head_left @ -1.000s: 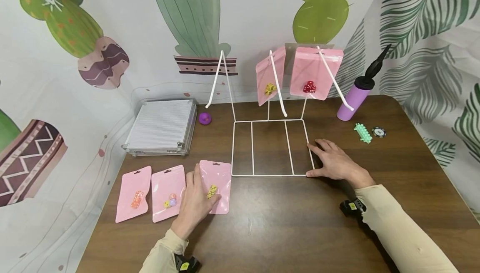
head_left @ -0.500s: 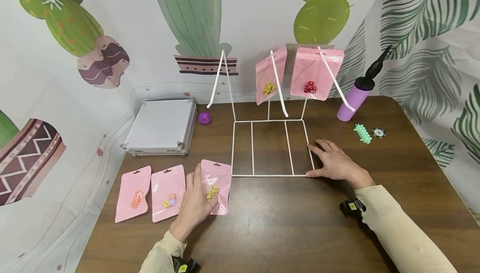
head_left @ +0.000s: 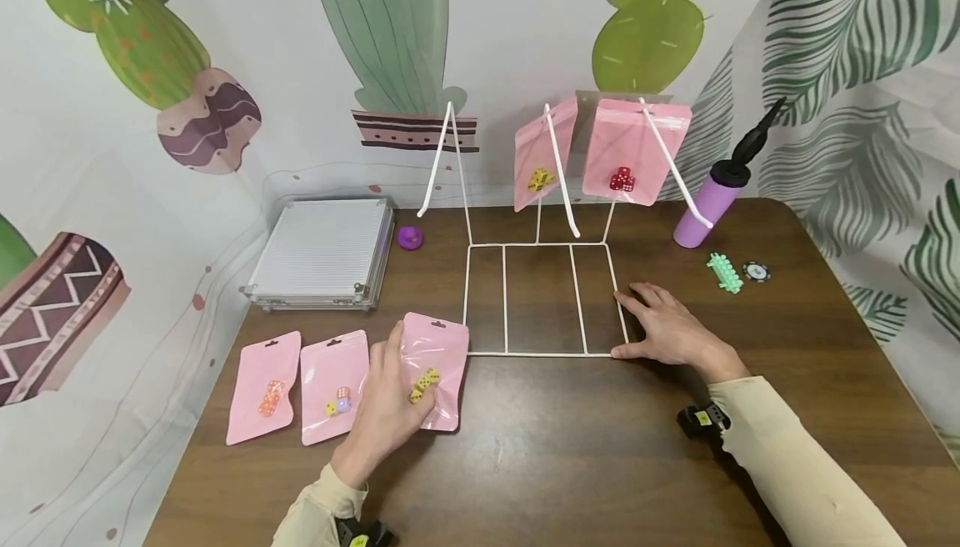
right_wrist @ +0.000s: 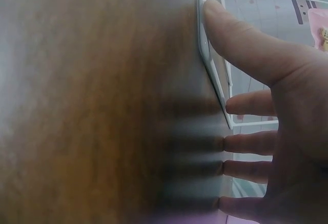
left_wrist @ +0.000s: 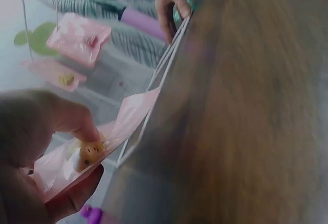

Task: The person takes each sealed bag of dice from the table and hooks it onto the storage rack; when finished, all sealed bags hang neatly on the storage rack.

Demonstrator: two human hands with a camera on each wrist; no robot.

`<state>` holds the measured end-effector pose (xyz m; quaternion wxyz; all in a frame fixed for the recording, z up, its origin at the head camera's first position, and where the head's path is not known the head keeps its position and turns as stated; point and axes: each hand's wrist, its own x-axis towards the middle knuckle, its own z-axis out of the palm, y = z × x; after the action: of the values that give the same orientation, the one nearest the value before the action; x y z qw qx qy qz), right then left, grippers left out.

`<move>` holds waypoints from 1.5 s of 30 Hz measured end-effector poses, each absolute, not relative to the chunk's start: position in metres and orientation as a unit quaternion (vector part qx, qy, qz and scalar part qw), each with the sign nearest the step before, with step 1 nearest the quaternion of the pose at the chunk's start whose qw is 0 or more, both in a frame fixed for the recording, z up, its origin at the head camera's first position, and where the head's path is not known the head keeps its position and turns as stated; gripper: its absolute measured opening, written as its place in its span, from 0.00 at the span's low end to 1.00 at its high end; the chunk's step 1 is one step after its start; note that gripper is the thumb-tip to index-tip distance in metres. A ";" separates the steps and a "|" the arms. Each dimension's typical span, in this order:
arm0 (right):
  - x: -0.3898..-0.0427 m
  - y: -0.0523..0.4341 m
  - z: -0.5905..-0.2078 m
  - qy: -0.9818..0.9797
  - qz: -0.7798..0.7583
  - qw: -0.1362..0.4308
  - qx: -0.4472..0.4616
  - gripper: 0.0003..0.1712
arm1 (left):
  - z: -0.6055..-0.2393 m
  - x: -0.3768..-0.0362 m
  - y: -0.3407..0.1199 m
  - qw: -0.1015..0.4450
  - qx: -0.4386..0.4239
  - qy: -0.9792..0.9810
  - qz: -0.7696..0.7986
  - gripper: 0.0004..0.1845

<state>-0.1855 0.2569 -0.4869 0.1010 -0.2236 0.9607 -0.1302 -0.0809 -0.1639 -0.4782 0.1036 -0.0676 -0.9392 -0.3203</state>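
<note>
My left hand (head_left: pixel 384 409) pinches a pink pouch (head_left: pixel 441 347) with yellow dice inside, its far end overlapping the front left corner of a white wire rack (head_left: pixel 540 354). In the left wrist view the thumb lies over the dice (left_wrist: pixel 91 155), with fingers behind the pouch. My right hand (head_left: pixel 671 334) rests at the rack's front right corner, fingers spread; the thumb (right_wrist: pixel 246 42) touches the frame. Two pink pouches hang on the rack's hooks, one with yellow dice (head_left: pixel 540 178), one with red dice (head_left: pixel 622 179). The left hook (head_left: pixel 435 163) holds nothing.
Two more pink pouches, one with orange dice (head_left: pixel 272 398) and one with mixed dice (head_left: pixel 339 402), lie left of my left hand. Behind them stands a silver case (head_left: pixel 322 251) near a purple ring-shaped item (head_left: pixel 409 238). A purple pump (head_left: pixel 705 212), green toy (head_left: pixel 724 273) and poker chip (head_left: pixel 756 271) are at right.
The pouch in my left hand has come up slightly off the table and tilted, its far end now over the rack's corner. My right hand stays at the rack.
</note>
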 end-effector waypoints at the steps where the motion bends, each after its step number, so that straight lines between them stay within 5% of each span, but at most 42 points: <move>1: -0.185 0.257 -0.487 0.961 -0.131 0.100 -0.224 0.57 | -0.477 -0.081 -0.161 0.107 -0.077 -0.937 -0.322 0.60; 45: -0.184 0.256 -0.488 0.960 -0.132 0.085 -0.231 0.56 | -0.407 -0.088 -0.082 0.152 -0.228 -0.845 -0.460 0.53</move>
<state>-0.1836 0.2561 -0.4875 0.0848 -0.2314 0.9602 -0.1317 -0.0884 -0.0822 -0.4074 0.1517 -0.2279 -0.8446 -0.4601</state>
